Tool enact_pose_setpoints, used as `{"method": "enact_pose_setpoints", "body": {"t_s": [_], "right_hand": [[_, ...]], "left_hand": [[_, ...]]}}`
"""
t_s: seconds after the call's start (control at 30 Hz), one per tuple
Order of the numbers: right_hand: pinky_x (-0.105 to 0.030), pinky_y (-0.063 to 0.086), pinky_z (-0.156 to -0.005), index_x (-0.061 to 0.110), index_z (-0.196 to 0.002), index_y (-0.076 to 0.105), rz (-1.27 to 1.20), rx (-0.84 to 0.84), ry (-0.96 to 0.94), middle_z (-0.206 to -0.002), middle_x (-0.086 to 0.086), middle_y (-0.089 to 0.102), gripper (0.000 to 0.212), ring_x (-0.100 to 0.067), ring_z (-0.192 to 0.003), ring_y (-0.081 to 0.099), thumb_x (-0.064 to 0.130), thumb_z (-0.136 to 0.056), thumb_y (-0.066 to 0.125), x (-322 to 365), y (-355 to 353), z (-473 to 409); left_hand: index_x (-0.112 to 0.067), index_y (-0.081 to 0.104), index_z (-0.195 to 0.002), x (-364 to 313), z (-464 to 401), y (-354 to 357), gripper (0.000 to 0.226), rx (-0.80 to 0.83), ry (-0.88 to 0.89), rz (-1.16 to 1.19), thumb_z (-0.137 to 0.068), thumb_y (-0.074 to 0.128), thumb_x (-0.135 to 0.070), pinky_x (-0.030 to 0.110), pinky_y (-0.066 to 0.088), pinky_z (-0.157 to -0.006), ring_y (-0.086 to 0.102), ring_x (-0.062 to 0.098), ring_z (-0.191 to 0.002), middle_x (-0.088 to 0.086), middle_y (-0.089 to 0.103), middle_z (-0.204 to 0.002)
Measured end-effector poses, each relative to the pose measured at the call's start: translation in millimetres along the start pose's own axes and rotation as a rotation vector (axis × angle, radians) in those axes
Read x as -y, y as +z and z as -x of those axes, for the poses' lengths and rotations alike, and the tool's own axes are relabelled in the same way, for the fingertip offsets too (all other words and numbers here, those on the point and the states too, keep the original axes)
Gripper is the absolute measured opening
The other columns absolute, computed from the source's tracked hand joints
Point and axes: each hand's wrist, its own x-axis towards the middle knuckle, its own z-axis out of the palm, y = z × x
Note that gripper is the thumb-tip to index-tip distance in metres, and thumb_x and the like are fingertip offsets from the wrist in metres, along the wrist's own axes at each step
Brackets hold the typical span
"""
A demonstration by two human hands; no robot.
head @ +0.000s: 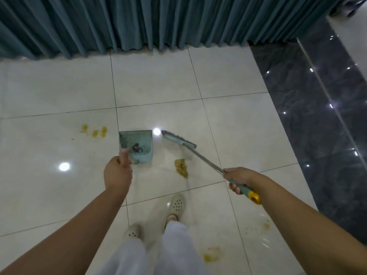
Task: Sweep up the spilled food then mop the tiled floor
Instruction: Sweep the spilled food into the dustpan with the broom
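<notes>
Left hand (pixel 117 171) gripped the dustpan (pixel 136 145) upright on the white tiles (pixel 228 76); right hand (pixel 237 178) clasped the broom (pixel 179 140) handle. Between pan and broom head lay a food pile (pixel 181 168), with smears (pixel 95 131) elsewhere.

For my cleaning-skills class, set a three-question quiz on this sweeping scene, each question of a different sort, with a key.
1. True or false: the pile of food already lies inside the dustpan.
2. Which hand grips the broom handle? A) left hand B) right hand C) both
3. Fill in: the broom head is on the side of the food pile ____ from the person's shoes.

Key
1. False: it lies on the tiled floor, beside the dustpan.
2. B; the left hand holds the dustpan.
3. Farther.
</notes>
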Motion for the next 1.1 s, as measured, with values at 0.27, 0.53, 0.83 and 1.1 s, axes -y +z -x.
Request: {"method": "enact_pose_setpoints", "body": {"t_s": [0.27,0.53,0.83,1.1], "right_hand": [[-0.013,0.035,-0.030,0.007,-0.114,0.043,-0.238,0.016,0.033,-0.065,-0.009,0.042,0.019,-0.008,-0.026,0.037,0.015,-0.098,0.048,18,-14,-64],[-0.014,0.037,-0.033,0.009,-0.131,0.042,-0.207,0.024,0.102,-0.069,-0.008,0.041,0.031,-0.011,-0.050,0.037,0.011,-0.100,0.040,-43,27,-50],[-0.014,0.036,-0.036,0.012,-0.137,0.041,-0.112,-0.020,0.142,-0.077,-0.009,0.043,0.038,-0.011,-0.050,0.038,0.012,-0.099,0.041,-107,85,-12],[-0.014,0.032,-0.035,0.016,-0.134,0.045,-0.310,0.001,0.128,-0.068,-0.006,0.042,0.036,-0.010,-0.040,0.036,0.010,-0.098,0.042,-151,110,29]], "left_hand": [[-0.010,0.051,-0.071,-2,5,-1,0.053,0.044,-0.013,0.131,-0.095,0.037,-0.056,0.024,0.034,-0.043,0.038,0.018,-0.044,0.006,0.045,-0.055],[-0.010,0.051,-0.070,4,14,2,0.056,0.088,0.063,0.041,-0.095,0.033,-0.056,0.026,0.036,-0.046,0.041,0.020,-0.044,0.006,0.048,-0.055],[-0.005,0.055,-0.075,22,29,-33,0.058,0.152,0.140,-0.035,-0.096,0.033,-0.054,0.026,0.037,-0.047,0.043,0.021,-0.044,0.008,0.049,-0.056],[-0.005,0.056,-0.076,34,35,-65,0.061,0.277,0.216,-0.169,-0.094,0.032,-0.058,0.028,0.040,-0.049,0.045,0.023,-0.045,0.010,0.052,-0.057]]}}
